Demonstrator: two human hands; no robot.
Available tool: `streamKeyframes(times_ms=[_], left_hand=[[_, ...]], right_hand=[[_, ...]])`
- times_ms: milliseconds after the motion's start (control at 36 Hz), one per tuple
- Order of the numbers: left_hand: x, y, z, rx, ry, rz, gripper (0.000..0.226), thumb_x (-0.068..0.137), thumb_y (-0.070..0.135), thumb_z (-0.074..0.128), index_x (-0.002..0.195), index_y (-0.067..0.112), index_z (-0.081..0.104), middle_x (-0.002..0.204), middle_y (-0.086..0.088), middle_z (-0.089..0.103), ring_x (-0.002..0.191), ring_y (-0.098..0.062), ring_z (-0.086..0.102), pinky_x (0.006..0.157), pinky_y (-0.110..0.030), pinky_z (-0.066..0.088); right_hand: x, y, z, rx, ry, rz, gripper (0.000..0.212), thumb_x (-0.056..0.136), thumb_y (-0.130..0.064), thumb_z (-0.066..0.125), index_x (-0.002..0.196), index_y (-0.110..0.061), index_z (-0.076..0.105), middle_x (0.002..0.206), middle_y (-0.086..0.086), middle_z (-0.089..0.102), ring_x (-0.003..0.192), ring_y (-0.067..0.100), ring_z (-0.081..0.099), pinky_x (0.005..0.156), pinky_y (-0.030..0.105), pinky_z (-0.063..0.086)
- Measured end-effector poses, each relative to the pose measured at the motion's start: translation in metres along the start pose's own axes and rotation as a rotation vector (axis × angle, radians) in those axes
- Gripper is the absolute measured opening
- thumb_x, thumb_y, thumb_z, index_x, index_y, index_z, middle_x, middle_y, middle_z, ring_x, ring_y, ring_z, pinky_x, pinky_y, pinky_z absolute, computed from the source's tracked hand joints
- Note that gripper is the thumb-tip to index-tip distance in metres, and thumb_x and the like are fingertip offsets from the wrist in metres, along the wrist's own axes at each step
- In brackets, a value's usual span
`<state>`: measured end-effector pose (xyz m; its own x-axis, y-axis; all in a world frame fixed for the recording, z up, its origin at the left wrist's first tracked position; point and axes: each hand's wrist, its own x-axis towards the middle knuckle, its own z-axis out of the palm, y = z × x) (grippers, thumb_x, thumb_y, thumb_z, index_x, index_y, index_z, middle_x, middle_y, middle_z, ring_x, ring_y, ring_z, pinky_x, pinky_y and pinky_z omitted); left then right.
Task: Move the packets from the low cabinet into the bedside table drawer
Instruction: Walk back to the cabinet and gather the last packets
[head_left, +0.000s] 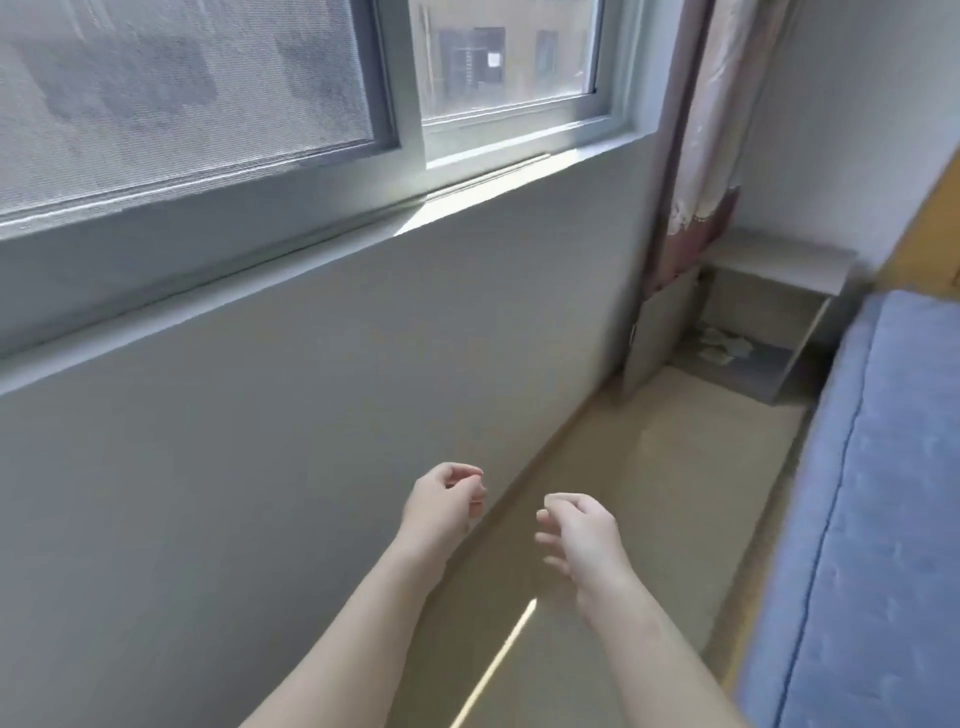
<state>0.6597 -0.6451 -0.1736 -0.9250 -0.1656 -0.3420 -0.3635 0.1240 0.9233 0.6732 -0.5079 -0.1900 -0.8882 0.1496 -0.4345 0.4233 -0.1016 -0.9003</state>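
Far off at the right, a grey bedside table stands in the corner with its lower part open. Several pale packets lie inside on its bottom, blurred. My left hand is stretched out in front of me near the wall, its fingers loosely curled and holding nothing. My right hand hangs beside it over the floor, fingers relaxed and empty. Both hands are well short of the table.
A grey wall with a window runs along the left. A blue mattress borders the right. Between them a narrow strip of beige floor leads to the table. A curtain hangs in the corner.
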Motion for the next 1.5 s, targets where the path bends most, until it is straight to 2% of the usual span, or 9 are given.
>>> streamKeyframes(times_ms=[222, 389, 556, 639, 695, 861, 972, 1195, 1500], left_hand=[[0.156, 0.073, 0.101, 0.061, -0.147, -0.011, 0.015, 0.095, 0.011, 0.045, 0.089, 0.018, 0.057, 0.079, 0.002, 0.060, 0.064, -0.009, 0.055, 0.056, -0.019, 0.038], [0.255, 0.125, 0.172, 0.088, -0.242, 0.002, 0.015, 0.094, 0.013, 0.045, 0.092, 0.020, 0.058, 0.083, 0.002, 0.062, 0.070, -0.011, 0.058, 0.063, -0.022, 0.042], [0.359, 0.160, 0.235, 0.106, -0.316, -0.002, 0.017, 0.094, 0.013, 0.044, 0.088, 0.022, 0.057, 0.081, 0.002, 0.061, 0.068, -0.011, 0.056, 0.061, -0.022, 0.040], [0.418, 0.184, 0.271, 0.130, -0.349, 0.027, 0.016, 0.093, 0.013, 0.044, 0.088, 0.021, 0.058, 0.078, 0.003, 0.060, 0.066, -0.011, 0.055, 0.060, -0.022, 0.040], [0.455, 0.201, 0.297, 0.144, -0.385, 0.037, 0.017, 0.093, 0.013, 0.044, 0.086, 0.021, 0.057, 0.076, 0.003, 0.059, 0.065, -0.010, 0.055, 0.058, -0.021, 0.039], [0.554, 0.259, 0.373, 0.192, -0.464, 0.064, 0.019, 0.092, 0.013, 0.045, 0.082, 0.023, 0.057, 0.076, 0.004, 0.059, 0.062, -0.009, 0.055, 0.054, -0.020, 0.037], [0.599, 0.288, 0.434, 0.229, -0.543, 0.059, 0.015, 0.091, 0.014, 0.046, 0.084, 0.020, 0.058, 0.079, 0.002, 0.061, 0.063, -0.010, 0.057, 0.055, -0.020, 0.038], [0.675, 0.334, 0.557, 0.229, -0.580, 0.079, 0.017, 0.092, 0.015, 0.046, 0.080, 0.023, 0.056, 0.077, 0.003, 0.059, 0.066, -0.010, 0.057, 0.061, -0.022, 0.040], [0.744, 0.388, 0.742, 0.253, -0.557, 0.024, 0.020, 0.093, 0.010, 0.045, 0.082, 0.022, 0.057, 0.087, 0.001, 0.063, 0.074, -0.012, 0.060, 0.060, -0.022, 0.040]], right_hand=[[0.159, -0.069, -0.056, 0.039, 0.191, 0.063, 0.014, 0.092, -0.010, 0.046, 0.082, -0.017, 0.053, 0.084, 0.001, 0.054, 0.078, 0.019, 0.051, 0.058, 0.026, 0.038], [0.259, -0.128, -0.093, 0.038, 0.285, 0.066, 0.014, 0.091, -0.010, 0.046, 0.081, -0.018, 0.053, 0.082, -0.001, 0.054, 0.073, 0.016, 0.051, 0.059, 0.026, 0.038], [0.359, -0.173, -0.120, 0.050, 0.350, 0.085, 0.014, 0.090, -0.009, 0.045, 0.081, -0.017, 0.053, 0.084, 0.000, 0.053, 0.072, 0.016, 0.051, 0.059, 0.026, 0.040], [0.412, -0.199, -0.134, 0.074, 0.402, 0.082, 0.015, 0.091, -0.011, 0.045, 0.080, -0.019, 0.052, 0.088, 0.000, 0.054, 0.080, 0.018, 0.053, 0.080, 0.038, 0.051], [0.446, -0.216, -0.146, 0.094, 0.450, 0.090, 0.015, 0.091, -0.012, 0.045, 0.081, -0.021, 0.052, 0.093, 0.002, 0.056, 0.085, 0.020, 0.054, 0.094, 0.042, 0.047], [0.542, -0.275, -0.177, 0.138, 0.525, 0.095, 0.015, 0.091, -0.013, 0.046, 0.082, -0.022, 0.053, 0.098, 0.003, 0.057, 0.086, 0.020, 0.055, 0.096, 0.043, 0.046], [0.594, -0.295, -0.209, 0.194, 0.576, 0.124, 0.015, 0.091, -0.012, 0.047, 0.081, -0.021, 0.053, 0.098, 0.004, 0.057, 0.087, 0.024, 0.056, 0.098, 0.045, 0.044], [0.692, -0.334, -0.303, 0.236, 0.622, 0.106, 0.017, 0.093, -0.012, 0.046, 0.081, -0.021, 0.053, 0.119, 0.013, 0.059, 0.110, 0.031, 0.057, 0.094, 0.041, 0.045], [0.816, -0.401, -0.472, 0.226, 0.648, 0.110, 0.015, 0.095, -0.012, 0.047, 0.084, -0.019, 0.053, 0.116, 0.014, 0.060, 0.098, 0.029, 0.058, 0.094, 0.042, 0.046]])
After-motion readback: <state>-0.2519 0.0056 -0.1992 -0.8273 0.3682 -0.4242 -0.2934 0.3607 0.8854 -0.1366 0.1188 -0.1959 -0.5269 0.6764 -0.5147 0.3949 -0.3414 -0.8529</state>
